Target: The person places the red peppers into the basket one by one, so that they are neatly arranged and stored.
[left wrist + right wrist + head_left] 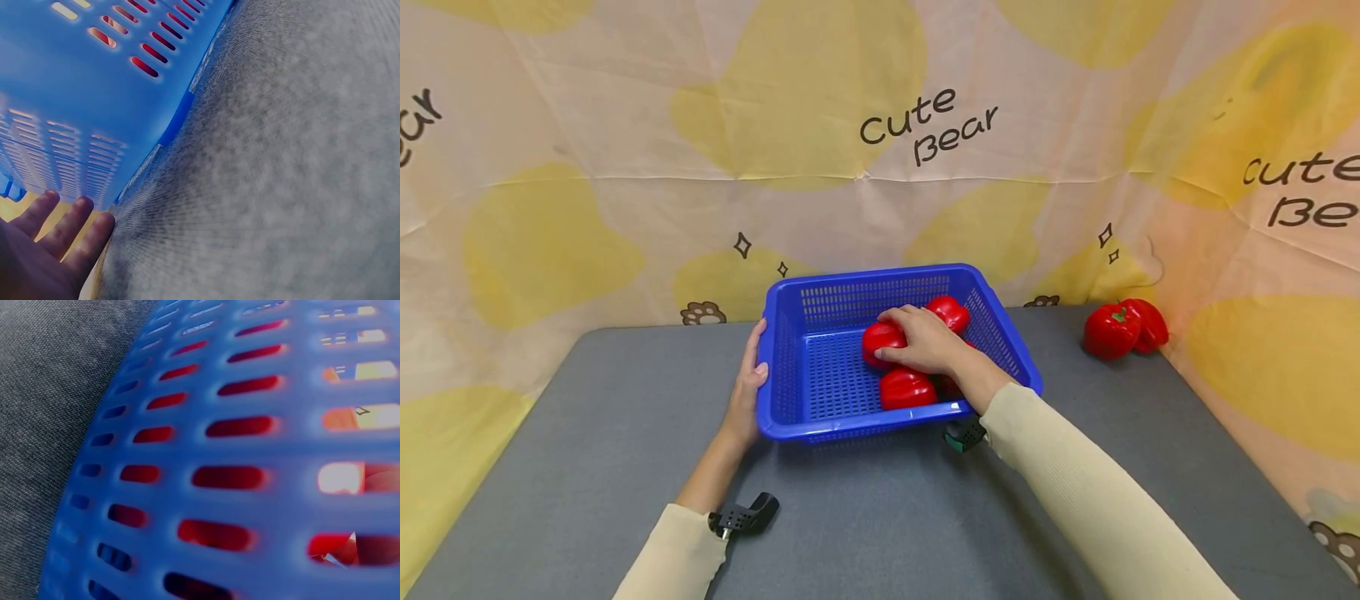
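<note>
Your right hand (921,340) grips the pepper (877,338) beneath it, likely light, firm and slick, best held round its sides, while your straight-fingered left hand (747,390) touches the basket (850,426).

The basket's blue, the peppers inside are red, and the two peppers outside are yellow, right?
Not quite: the head view shows that the two peppers outside are red, not yellow. The basket is blue and the peppers inside are red.

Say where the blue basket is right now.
In the head view, the blue basket sits centrally toward the grey table's far edge, its left rim against the left hand, the right hand inside gripping a red pepper.
</note>
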Action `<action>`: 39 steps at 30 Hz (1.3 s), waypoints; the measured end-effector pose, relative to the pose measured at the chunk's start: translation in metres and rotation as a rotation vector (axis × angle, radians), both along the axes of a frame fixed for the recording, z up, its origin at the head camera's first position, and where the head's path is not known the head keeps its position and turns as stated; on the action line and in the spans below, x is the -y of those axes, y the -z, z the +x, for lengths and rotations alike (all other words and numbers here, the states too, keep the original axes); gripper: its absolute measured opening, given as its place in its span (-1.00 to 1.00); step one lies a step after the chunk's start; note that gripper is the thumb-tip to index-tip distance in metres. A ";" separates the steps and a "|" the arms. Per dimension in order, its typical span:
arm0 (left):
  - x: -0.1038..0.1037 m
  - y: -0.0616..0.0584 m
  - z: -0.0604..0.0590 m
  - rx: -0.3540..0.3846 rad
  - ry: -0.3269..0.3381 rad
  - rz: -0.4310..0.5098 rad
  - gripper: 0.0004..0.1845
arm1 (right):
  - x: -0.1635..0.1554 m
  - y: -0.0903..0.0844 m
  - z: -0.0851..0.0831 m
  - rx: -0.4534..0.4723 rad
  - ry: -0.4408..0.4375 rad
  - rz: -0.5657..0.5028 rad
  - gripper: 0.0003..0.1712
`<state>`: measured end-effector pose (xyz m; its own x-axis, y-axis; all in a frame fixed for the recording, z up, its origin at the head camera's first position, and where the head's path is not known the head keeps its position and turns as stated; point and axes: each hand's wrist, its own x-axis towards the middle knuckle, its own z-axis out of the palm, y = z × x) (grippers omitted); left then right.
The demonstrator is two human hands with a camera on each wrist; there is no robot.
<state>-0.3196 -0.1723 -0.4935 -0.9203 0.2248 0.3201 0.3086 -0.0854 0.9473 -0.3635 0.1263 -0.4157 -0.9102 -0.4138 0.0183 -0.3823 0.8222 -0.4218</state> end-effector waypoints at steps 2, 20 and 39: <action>0.000 0.001 0.000 0.001 -0.003 0.004 -0.26 | 0.000 0.000 0.001 0.002 0.000 -0.004 -0.25; 0.003 0.012 0.013 0.027 -0.003 0.024 -0.27 | -0.016 -0.020 0.025 -0.102 0.104 -0.194 -0.37; 0.001 0.000 0.003 0.000 0.003 0.026 -0.28 | -0.142 -0.040 0.089 -0.640 0.551 -0.539 -0.58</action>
